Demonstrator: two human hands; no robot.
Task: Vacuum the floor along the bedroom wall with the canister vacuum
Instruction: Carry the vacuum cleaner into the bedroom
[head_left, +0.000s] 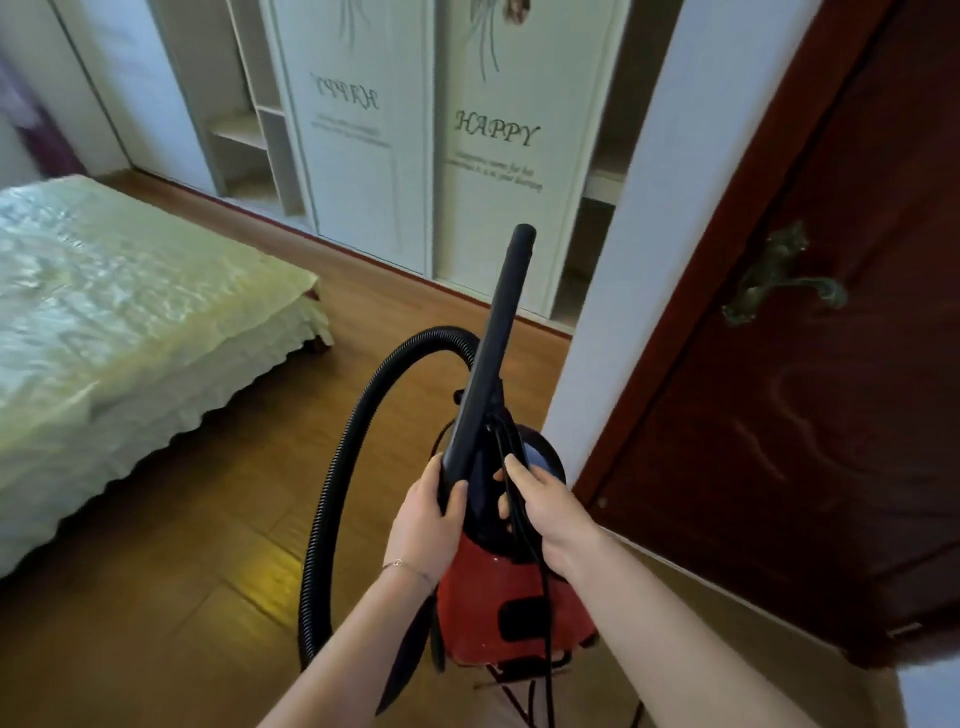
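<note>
- The canister vacuum (506, 597) — red body, black top — hangs low in the middle of the view, lifted above the wooden floor (218, 545); whether any part of it touches the floor cannot be told.
- The left hand (428, 525) has its grip wrapped around the lower end of the black wand (498, 353), thumb on the near side and fingers curled behind.
- The right hand (540, 506) has its grip closed on the black top of the vacuum, with the black power cord (543, 597) pinched under its fingers; the cord falls straight down past the red body.
- The wand points up and away from the person, its open tip in front of the white wardrobe (415, 156).
- The ribbed black hose (332, 478) loops out to the left from the wand's middle and curves back down towards the vacuum's lower end.
- A thin bracelet (408, 567) sits on the left wrist.
- A bed (119, 322) with a pale green cover fills the left side; its near corner stands well apart from the hose.
- To the right a white wall edge (634, 234) stands just beside the vacuum, and beyond it a dark red door (810, 441) with a metal handle (784, 275).
</note>
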